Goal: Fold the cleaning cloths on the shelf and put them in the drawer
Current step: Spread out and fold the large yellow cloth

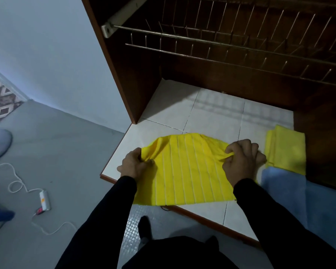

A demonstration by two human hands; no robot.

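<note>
A yellow cleaning cloth with thin white stripes [186,171] lies on the white tiled shelf [211,115], its near edge hanging over the front. My left hand [133,165] pinches its far left corner, and my right hand [242,160] pinches its far right corner; both corners are bunched up off the tiles. A folded plain yellow cloth [286,150] rests to the right. A blue cloth [291,193] lies below it, partly under my right sleeve. No drawer is visible.
A wire dish rack [231,43] hangs in the dark wooden cabinet above the shelf. The cabinet's side panel [120,74] stands at the left. On the grey floor lie a white power strip [44,199] with its cable and a patterned rug [0,101].
</note>
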